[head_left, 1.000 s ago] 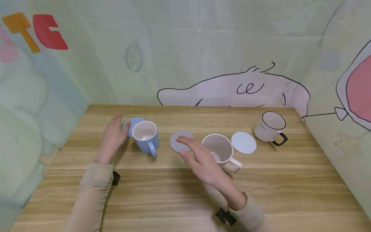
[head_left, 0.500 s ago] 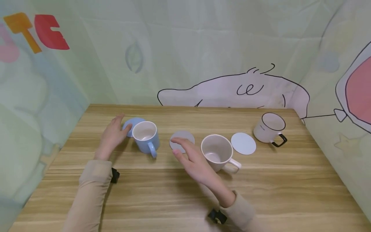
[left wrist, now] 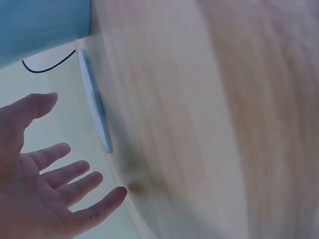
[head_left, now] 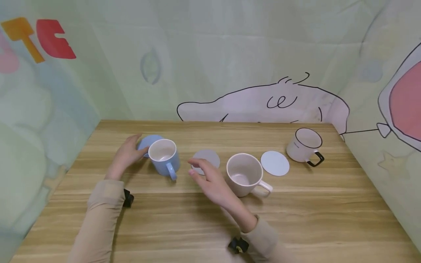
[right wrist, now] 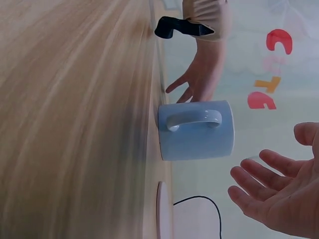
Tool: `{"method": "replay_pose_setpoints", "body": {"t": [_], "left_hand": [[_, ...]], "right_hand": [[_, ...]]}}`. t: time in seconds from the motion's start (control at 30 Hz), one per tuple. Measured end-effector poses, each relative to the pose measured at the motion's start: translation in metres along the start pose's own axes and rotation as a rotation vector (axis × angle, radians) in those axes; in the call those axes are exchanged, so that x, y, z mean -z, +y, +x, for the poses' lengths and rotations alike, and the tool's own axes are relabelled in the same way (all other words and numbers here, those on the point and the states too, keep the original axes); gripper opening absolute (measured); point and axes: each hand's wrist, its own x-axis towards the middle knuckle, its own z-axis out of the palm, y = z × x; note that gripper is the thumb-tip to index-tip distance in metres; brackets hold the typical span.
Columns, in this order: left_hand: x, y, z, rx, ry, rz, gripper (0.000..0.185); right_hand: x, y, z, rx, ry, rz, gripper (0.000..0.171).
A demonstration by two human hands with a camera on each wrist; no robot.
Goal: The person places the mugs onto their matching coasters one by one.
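Both hands released, grasping nothing: left hand [head_left: 126,156] beside glossy blue ceramic mug [head_left: 163,158], right hand [head_left: 212,182] reaching over. Best gripped squarely by the handle, lifted level onto round blue coaster [head_left: 144,143] behind.

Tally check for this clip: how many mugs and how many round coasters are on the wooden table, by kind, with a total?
Mugs: 3 (blue mug, beige mug, white enamel mug with black handle)
Round coasters: 3 (blue coaster, grey coaster, white coaster)
Total: 6

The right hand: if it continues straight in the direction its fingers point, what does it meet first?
Probably the grey coaster: the right hand hovers open with fingertips over its near edge. The blue mug stands further left.
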Motion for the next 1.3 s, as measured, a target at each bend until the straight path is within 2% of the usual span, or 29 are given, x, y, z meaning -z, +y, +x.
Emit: {"method": "replay_pose_setpoints", "body": {"t": [0.13, 0.33, 0.7, 0.93, 1.3], "left_hand": [[-0.001, -0.001, -0.001, -0.008, -0.034, -0.015, 0.077], [-0.001, -0.002, 0.002, -0.021, -0.067, -0.021, 0.077], [0.000, -0.007, 0.009, -0.050, -0.093, 0.026, 0.081], [0.002, -0.010, 0.013, -0.066, -0.119, 0.093, 0.085], [0.003, -0.011, 0.012, -0.042, -0.132, 0.115, 0.086]], "right_hand": [[-0.005, -0.001, 0.002, -0.020, -0.026, 0.025, 0.041], [-0.012, -0.004, 0.005, -0.030, -0.059, 0.004, 0.043], [-0.029, -0.003, 0.014, -0.059, -0.090, 0.047, 0.040], [-0.038, -0.008, 0.018, -0.098, -0.117, 0.044, 0.042], [-0.046, -0.006, 0.025, -0.124, -0.111, 0.102, 0.041]]}}
